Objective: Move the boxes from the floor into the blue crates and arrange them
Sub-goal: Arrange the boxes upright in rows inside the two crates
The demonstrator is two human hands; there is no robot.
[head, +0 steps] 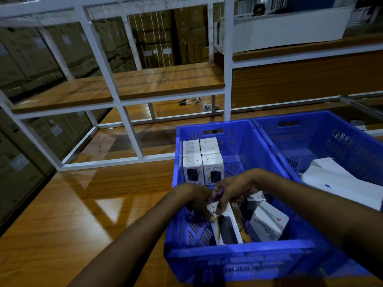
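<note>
Nearer blue crate (238, 251): front wall blurred, lower edge cut off by the frame. Boxes inside, under the hands (232, 189): tops covered, lettering only partly legible. White cartons (339, 183) in the crate to its right: cut off by the frame edge.

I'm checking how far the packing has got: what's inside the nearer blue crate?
The nearer blue crate holds upright white boxes stacked at its far left, and loose boxes near the hands. Both hands grip one box. The arms hide part of its floor.
</note>
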